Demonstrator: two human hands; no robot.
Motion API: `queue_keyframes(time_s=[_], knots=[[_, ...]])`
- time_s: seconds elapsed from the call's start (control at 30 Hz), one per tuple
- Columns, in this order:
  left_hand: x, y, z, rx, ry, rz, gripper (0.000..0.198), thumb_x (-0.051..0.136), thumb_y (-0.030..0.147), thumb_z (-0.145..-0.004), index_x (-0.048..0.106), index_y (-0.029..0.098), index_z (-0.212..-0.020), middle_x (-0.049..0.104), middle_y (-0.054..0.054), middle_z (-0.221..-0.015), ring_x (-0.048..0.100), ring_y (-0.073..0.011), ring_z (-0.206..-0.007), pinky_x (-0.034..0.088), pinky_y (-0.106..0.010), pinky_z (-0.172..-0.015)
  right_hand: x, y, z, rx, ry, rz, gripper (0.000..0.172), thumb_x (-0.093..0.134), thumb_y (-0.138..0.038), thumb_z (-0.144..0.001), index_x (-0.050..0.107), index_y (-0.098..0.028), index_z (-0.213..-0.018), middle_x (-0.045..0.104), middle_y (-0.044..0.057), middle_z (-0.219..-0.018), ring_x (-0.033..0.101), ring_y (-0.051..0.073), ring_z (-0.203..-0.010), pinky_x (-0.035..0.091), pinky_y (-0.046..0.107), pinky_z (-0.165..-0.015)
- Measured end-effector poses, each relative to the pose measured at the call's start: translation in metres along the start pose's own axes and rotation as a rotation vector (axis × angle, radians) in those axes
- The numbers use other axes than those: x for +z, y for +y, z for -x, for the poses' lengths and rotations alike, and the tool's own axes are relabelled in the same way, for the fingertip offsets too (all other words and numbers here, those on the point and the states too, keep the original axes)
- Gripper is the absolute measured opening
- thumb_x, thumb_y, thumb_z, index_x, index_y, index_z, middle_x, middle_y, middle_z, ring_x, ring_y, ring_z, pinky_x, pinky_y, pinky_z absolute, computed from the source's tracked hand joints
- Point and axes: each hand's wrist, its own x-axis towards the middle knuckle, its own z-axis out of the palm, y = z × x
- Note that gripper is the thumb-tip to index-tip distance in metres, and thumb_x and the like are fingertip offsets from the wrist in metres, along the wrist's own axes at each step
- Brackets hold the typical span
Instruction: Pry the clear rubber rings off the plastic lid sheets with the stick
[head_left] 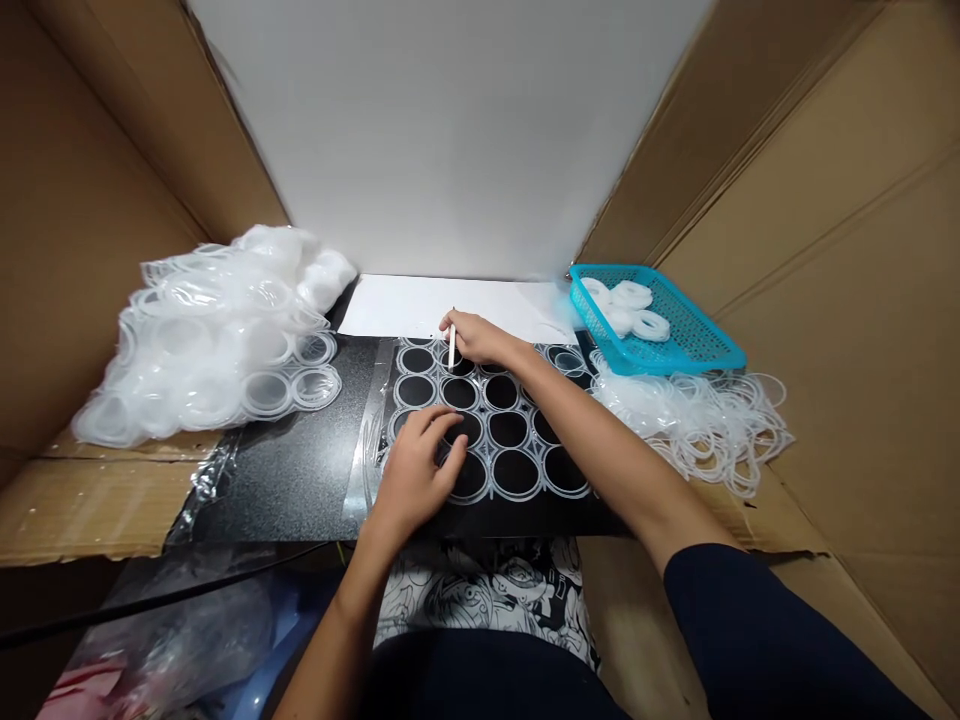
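Pinching white stick [451, 348] in right hand [474, 336] toward far edge of worktop [292, 480]; resting half-spread, empty left hand [417, 468] on ring sheet [487, 446], perhaps too lightly to prevent slipping.

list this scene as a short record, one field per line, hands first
left hand: open, over the ring sheet's near left part
right hand: gripping a slim white tool over the far rows
work: clear ring sheet on a black tabletop
left side: heaped translucent ring sheets
right side: blue basket holding white rings; tangled loops nearer
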Motion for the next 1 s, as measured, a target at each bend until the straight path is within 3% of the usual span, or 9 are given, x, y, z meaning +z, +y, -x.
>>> queue_keyframes(time_s=[0.1,0.17,0.2,0.27,0.37,0.47,0.73,1.0], knots=[[-0.006,-0.007,-0.011,-0.193,0.226,0.199,0.036,0.061,0.04,-0.098,0.06,0.025,-0.131,0.061,-0.012,-0.139,0.057,-0.0278,-0.131,0.046,-0.049,-0.112,-0.023,-0.024,0.023,-0.071,0.003,-0.089,0.026,0.049,-0.01,-0.097,0.061,-0.016,-0.119,0.072,0.012,-0.116,0.064,0.02,-0.101,0.048,0.03,-0.09],[-0.009,-0.006,-0.019,-0.368,0.386,0.484,0.04,0.055,0.047,-0.099,0.058,0.024,-0.132,0.06,-0.013,-0.142,0.058,-0.0278,-0.132,0.047,-0.049,-0.112,-0.039,-0.048,0.048,-0.156,-0.079,-0.181,0.02,0.051,-0.015,-0.098,0.06,-0.018,-0.116,0.072,0.008,-0.108,0.065,0.019,-0.092,0.05,0.03,-0.083],[-0.009,-0.003,-0.022,-0.437,0.398,0.676,0.042,0.048,0.051,-0.1,0.059,0.024,-0.131,0.061,-0.014,-0.142,0.058,-0.028,-0.132,0.047,-0.05,-0.112,-0.045,-0.061,0.063,-0.198,-0.144,-0.219,0.019,0.051,-0.017,-0.099,0.06,-0.019,-0.115,0.072,0.006,-0.105,0.064,0.018,-0.088,0.05,0.03,-0.08],[-0.008,0.01,-0.026,-0.516,0.26,1.071,0.052,0.035,0.058,-0.102,0.062,0.021,-0.125,0.064,-0.015,-0.14,0.06,-0.0293,-0.133,0.049,-0.051,-0.111,-0.054,-0.082,0.09,-0.279,-0.213,-0.235,0.02,0.05,-0.014,-0.098,0.06,-0.02,-0.113,0.072,0.004,-0.104,0.064,0.017,-0.086,0.05,0.03,-0.079],[-0.003,0.04,-0.021,-0.626,0.007,1.475,0.059,0.031,0.064,-0.103,0.069,0.019,-0.11,0.07,-0.015,-0.127,0.064,-0.0313,-0.128,0.054,-0.051,-0.107,-0.055,-0.099,0.121,-0.34,-0.171,-0.158,0.023,0.048,-0.007,-0.093,0.061,-0.02,-0.107,0.071,0.004,-0.101,0.064,0.017,-0.087,0.048,0.031,-0.079],[0.001,0.066,-0.007,-0.79,0.027,1.71,0.053,0.032,0.053,-0.107,0.071,0.018,-0.099,0.074,-0.012,-0.112,0.068,-0.0286,-0.12,0.056,-0.049,-0.105,-0.045,-0.1,0.145,-0.316,-0.093,-0.14,0.024,0.048,-0.004,-0.091,0.062,-0.02,-0.103,0.071,0.002,-0.096,0.064,0.016,-0.083,0.047,0.03,-0.076],[0.0,0.09,0.014,-0.892,-0.011,1.924,0.054,0.034,0.046,-0.109,0.076,0.013,-0.1,0.074,-0.012,-0.102,0.068,-0.0265,-0.12,0.052,-0.044,-0.111,-0.033,-0.102,0.199,-0.34,0.16,-0.112,0.032,0.052,0.001,-0.087,0.06,-0.025,-0.106,0.074,0.0,-0.1,0.067,0.017,-0.091,0.048,0.032,-0.082],[0.001,0.1,0.021,-0.815,-0.036,1.871,0.059,0.028,0.049,-0.109,0.071,0.013,-0.129,0.071,-0.013,-0.136,0.057,-0.0295,-0.14,0.045,-0.046,-0.119,-0.024,-0.113,0.233,-0.43,0.396,-0.02,0.028,0.057,-0.007,-0.093,0.058,-0.029,-0.109,0.074,0.001,-0.093,0.07,0.021,-0.082,0.048,0.04,-0.078]])
